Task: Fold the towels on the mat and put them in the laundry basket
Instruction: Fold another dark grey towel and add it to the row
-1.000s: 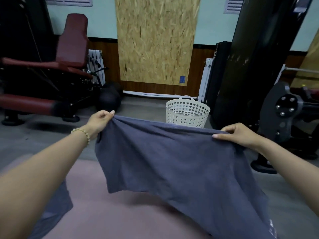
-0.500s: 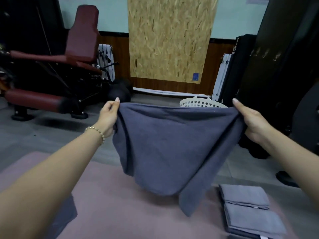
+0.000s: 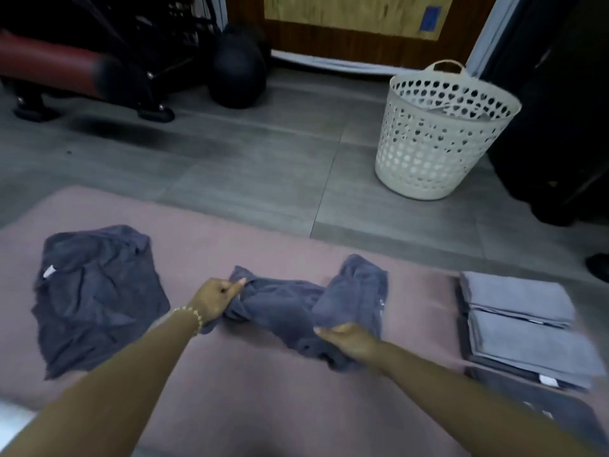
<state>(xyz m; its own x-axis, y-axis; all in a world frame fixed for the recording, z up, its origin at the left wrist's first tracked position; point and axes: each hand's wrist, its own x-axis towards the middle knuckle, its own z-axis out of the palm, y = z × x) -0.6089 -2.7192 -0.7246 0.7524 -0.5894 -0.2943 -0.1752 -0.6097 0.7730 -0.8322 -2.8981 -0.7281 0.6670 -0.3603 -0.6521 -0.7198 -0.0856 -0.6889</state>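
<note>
Towel (image 3: 286,311) bunched on mat (image 3: 263,407), ends pinched by left grip (image 3: 216,300) and right grip (image 3: 352,339); second towel (image 3: 95,298) crumpled left; folded stack (image 3: 524,324) right, awaiting far basket (image 3: 438,159).

Apparently gold-beaded bracelet (image 3: 190,316) behind left hand (image 3: 214,300)

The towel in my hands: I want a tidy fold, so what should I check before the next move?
1. Grip: the left hand pinches one end of the towel and the right hand holds its near edge. Ok.
2. Towel spread flat on the mat: bunched and twisted. Not ok.
3. Corners matched: hidden in the bunches. Cannot tell.
4. Room to spread between the crumpled towel and the folded stack: ok.
5. Laundry basket upright with its mouth open: ok.
</note>
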